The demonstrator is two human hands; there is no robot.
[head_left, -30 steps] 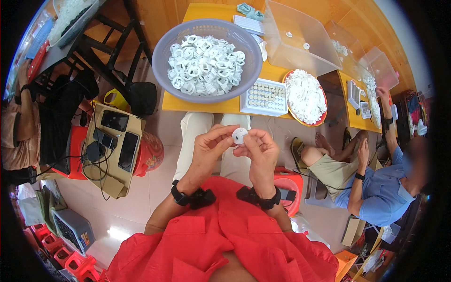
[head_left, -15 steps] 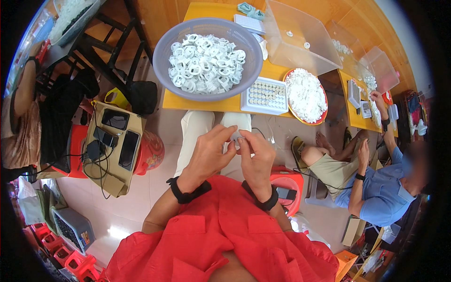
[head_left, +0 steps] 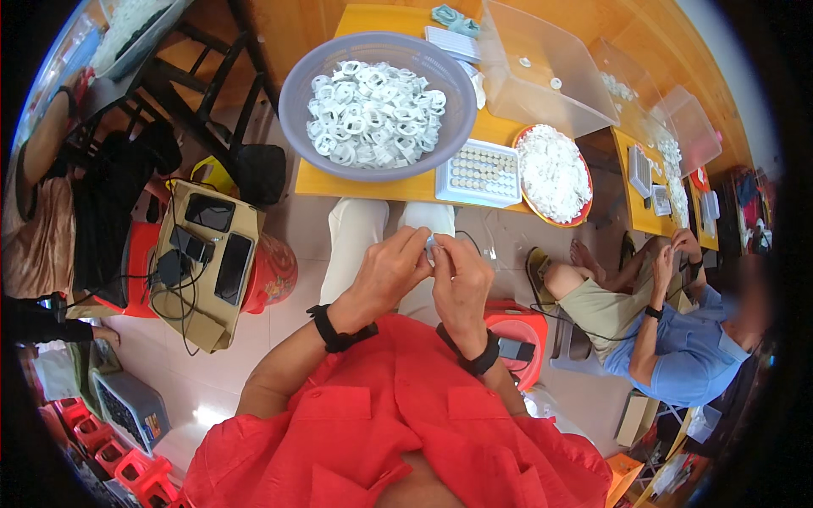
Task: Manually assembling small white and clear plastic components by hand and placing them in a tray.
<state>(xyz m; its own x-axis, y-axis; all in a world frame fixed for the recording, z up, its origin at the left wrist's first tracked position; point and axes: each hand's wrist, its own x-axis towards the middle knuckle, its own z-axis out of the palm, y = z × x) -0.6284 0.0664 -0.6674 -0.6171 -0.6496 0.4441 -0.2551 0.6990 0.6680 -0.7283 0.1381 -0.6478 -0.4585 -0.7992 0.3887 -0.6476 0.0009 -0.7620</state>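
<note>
My left hand (head_left: pixel 389 269) and my right hand (head_left: pixel 461 275) meet above my lap, fingertips pinched together. Between them shows a small whitish piece (head_left: pixel 431 244), mostly hidden by the fingers; its exact kind is too small to tell. Beyond my hands, on the yellow table (head_left: pixel 326 179), stands a grey-purple plastic basket (head_left: pixel 292 110) heaped with white ring-shaped plastic parts (head_left: pixel 373 114). To its right lies a white tray (head_left: pixel 478 200) holding rows of small round pieces. A red-rimmed plate (head_left: pixel 584 215) beside that is piled with small white parts (head_left: pixel 553 173).
A clear plastic bin (head_left: pixel 542 72) stands at the table's back right. Cardboard with phones and cables (head_left: pixel 195 315) rests on red stools at left. A co-worker in a blue shirt (head_left: pixel 677 356) sits at right; another person's arm (head_left: pixel 42 140) shows at far left. A red stool (head_left: pixel 518 326) is beside me.
My fingertips have closed together around the small piece. The co-worker at right has drawn a hand back from the table toward the other hand. At far left, another person's hand has appeared lower down.
</note>
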